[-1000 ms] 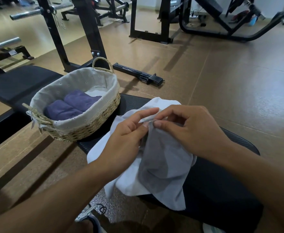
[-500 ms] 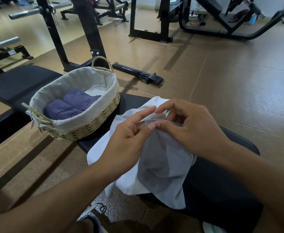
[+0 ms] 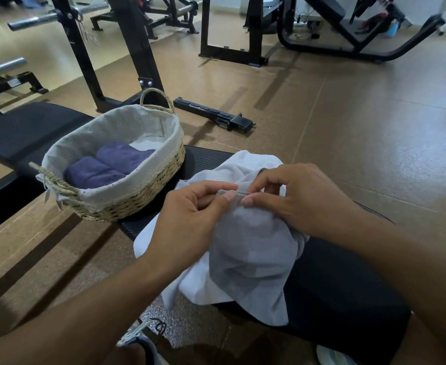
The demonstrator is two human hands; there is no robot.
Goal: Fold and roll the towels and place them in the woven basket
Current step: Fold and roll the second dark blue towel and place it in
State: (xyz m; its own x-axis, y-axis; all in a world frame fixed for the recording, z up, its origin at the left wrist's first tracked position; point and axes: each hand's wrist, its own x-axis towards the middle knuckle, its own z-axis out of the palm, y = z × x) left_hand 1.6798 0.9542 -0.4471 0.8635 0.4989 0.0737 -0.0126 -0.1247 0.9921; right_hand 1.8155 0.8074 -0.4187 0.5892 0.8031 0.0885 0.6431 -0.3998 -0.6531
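Both hands, the left hand (image 3: pixel 190 219) and right hand (image 3: pixel 303 198), pinch the hem of a pale grey towel (image 3: pixel 251 259) above the bench (image 3: pixel 348 299), beside the woven basket (image 3: pixel 137 204) holding 2 rolled purple towels (image 3: pixel 106 167). Its hanging edge could slip floorward.

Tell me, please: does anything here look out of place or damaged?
Nothing stands out. Two purple rolled towels lie neatly in the woven basket; both hands pinch the grey towel edge.
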